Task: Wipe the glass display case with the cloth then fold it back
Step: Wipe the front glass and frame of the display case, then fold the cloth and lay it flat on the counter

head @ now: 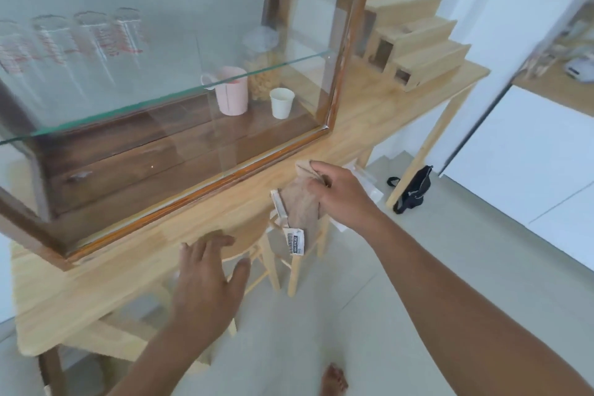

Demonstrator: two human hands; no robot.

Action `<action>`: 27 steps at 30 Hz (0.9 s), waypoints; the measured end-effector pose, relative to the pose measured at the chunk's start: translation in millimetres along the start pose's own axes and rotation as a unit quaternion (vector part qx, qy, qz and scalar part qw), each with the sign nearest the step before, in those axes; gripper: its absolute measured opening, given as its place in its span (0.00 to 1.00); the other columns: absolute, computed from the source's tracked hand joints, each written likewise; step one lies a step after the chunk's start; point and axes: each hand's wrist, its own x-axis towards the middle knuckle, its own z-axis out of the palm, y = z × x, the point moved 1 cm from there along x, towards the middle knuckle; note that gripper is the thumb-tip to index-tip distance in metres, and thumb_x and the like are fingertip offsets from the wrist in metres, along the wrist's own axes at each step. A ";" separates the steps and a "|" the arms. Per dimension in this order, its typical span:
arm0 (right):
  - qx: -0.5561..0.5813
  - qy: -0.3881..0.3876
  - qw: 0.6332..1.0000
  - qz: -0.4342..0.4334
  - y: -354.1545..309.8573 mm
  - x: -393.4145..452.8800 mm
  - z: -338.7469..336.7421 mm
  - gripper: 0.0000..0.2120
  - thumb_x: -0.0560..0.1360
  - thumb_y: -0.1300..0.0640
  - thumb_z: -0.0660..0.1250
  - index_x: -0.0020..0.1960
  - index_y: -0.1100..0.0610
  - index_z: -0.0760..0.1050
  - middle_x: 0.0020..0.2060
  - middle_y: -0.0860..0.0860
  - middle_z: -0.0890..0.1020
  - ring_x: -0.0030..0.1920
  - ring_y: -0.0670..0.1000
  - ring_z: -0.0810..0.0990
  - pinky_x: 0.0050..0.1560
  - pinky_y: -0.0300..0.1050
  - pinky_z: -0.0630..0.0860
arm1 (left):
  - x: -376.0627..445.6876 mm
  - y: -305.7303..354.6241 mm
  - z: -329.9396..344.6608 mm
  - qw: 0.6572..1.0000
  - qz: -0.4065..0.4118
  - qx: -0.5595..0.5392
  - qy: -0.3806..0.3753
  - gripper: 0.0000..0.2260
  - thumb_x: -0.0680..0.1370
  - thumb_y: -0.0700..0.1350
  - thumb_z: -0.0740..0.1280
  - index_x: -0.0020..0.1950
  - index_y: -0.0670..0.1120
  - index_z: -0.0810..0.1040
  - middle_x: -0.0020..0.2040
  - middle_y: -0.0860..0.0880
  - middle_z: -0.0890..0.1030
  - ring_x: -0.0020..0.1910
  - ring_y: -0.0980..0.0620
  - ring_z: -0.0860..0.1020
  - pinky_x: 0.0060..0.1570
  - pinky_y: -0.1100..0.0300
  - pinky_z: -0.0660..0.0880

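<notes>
The glass display case has a dark wooden frame and stands on a light wooden table. A glass shelf crosses its inside. My right hand grips a brown cloth just below the case's lower right corner, at the table's front edge. The cloth hangs down with a white barcode label at its lower end. My left hand lies flat with fingers apart near the table's front edge, holding nothing.
Inside the case stand a pink cup, a white paper cup, a jar of snacks and several glass tubes. A stepped wooden stand sits on the table to the right. Wooden stools stand underneath; a black bag lies on the floor.
</notes>
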 end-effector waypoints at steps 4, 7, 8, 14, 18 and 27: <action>0.048 0.020 0.998 -0.019 13.6 -5.8 -46.8 0.20 0.79 0.53 0.65 0.71 0.50 0.78 0.57 0.44 0.85 0.48 0.44 0.85 0.51 0.45 0.81 | 45.1 65.8 28.4 0.988 0.032 -0.116 -0.095 0.12 0.81 0.50 0.68 0.63 0.50 0.77 0.61 0.58 0.79 0.41 0.54 0.77 0.57 0.58 0.71; 0.044 0.059 0.997 -0.031 25.6 -7.8 -84.8 0.14 0.81 0.58 0.67 0.66 0.52 0.82 0.60 0.42 0.79 0.42 0.30 0.76 0.51 0.30 0.70 | 81.9 109.3 51.7 0.976 0.055 -0.146 -0.151 0.13 0.81 0.53 0.67 0.64 0.52 0.77 0.60 0.58 0.81 0.58 0.59 0.78 0.57 0.61 0.73; 0.044 0.075 0.996 -0.033 29.1 -7.8 -97.5 0.12 0.81 0.59 0.67 0.62 0.51 0.83 0.58 0.43 0.77 0.44 0.30 0.75 0.53 0.29 0.68 | 93.6 123.8 60.3 0.972 0.061 -0.151 -0.171 0.14 0.81 0.54 0.67 0.65 0.52 0.76 0.60 0.57 0.81 0.62 0.58 0.78 0.61 0.57 0.74; 0.079 0.113 0.990 -0.005 56.4 -1.6 -165.8 0.12 0.80 0.59 0.65 0.38 0.52 0.78 0.32 0.46 0.71 0.35 0.49 0.68 0.40 0.41 0.64 | 142.6 203.2 120.2 0.949 0.053 -0.141 -0.276 0.25 0.80 0.59 0.66 0.75 0.55 0.68 0.61 0.55 0.79 0.63 0.56 0.76 0.63 0.55 0.73; 0.152 0.119 0.981 -0.001 74.6 14.9 -201.9 0.11 0.79 0.52 0.66 0.46 0.58 0.82 0.36 0.52 0.71 0.40 0.50 0.67 0.46 0.45 0.65 | 157.6 246.9 157.4 0.904 -0.064 -0.237 -0.349 0.12 0.82 0.57 0.59 0.60 0.57 0.79 0.54 0.56 0.85 0.54 0.60 0.81 0.56 0.57 0.73; 0.165 0.132 0.977 -0.032 109.7 60.8 -256.1 0.07 0.80 0.49 0.70 0.44 0.47 0.78 0.30 0.33 0.71 0.36 0.37 0.72 0.44 0.35 0.68 | 202.6 290.0 199.9 0.773 -0.219 -0.445 -0.396 0.34 0.78 0.72 0.54 0.69 0.46 0.73 0.59 0.42 0.85 0.59 0.43 0.84 0.66 0.45 0.71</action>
